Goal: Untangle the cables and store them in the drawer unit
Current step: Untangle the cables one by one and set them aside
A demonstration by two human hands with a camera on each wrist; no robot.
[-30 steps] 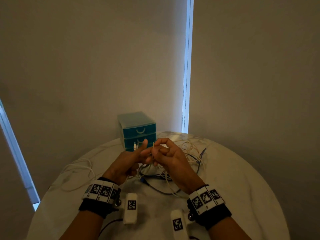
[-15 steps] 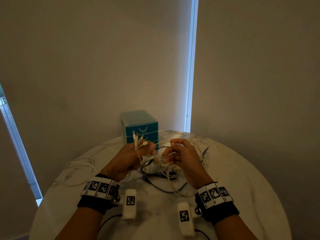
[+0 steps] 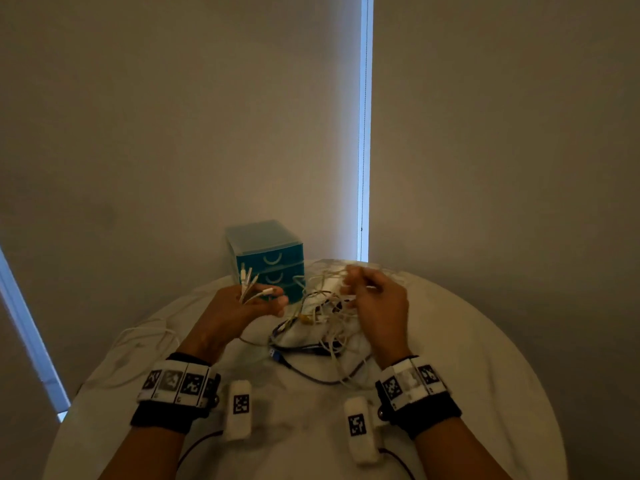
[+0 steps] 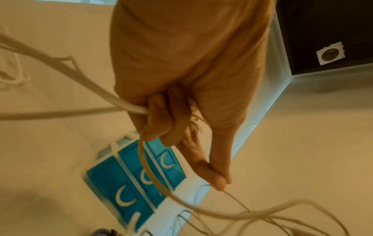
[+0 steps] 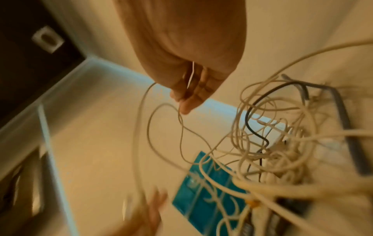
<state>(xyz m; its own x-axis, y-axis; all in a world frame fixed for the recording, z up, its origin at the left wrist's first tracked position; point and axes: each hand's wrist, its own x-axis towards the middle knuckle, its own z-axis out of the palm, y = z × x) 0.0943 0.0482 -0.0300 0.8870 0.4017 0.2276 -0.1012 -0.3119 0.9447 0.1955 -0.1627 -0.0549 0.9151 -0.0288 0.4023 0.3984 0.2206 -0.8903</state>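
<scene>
Plain beige walls with a bright strip of window close in a round white table (image 3: 467,358); from the head view the work looks to be at the untangling step, nothing stored yet; the left hand (image 3: 239,311) holds a bunch of white cable ends (image 3: 251,284) with plugs fanned upward, fingers curled round them, while the right hand (image 3: 375,303), blurred, pinches strands at the far right of the tangle of cables (image 3: 322,323), which lies between the hands on the table; the teal drawer unit (image 3: 268,259) stands at the far edge, just behind the tangle, all visible drawers shut; a loose white cable (image 3: 145,336) lies apart at the left.

Left wrist view: the left hand (image 4: 181,99) has its fingers clamped on a thick white cable and thinner strands; the drawer unit (image 4: 129,180) sits below, handles showing.

Right wrist view: the right hand (image 5: 189,89) has thumb and fingers together on a thin white strand (image 5: 181,127); the tangle (image 5: 282,143) hangs at the right with a dark cable (image 5: 254,115) looped through it.

Next, I judge, the held cable must be drawn free of the knot; the dark loop and crossing strands may snag, and a drawer needs opening first.
</scene>
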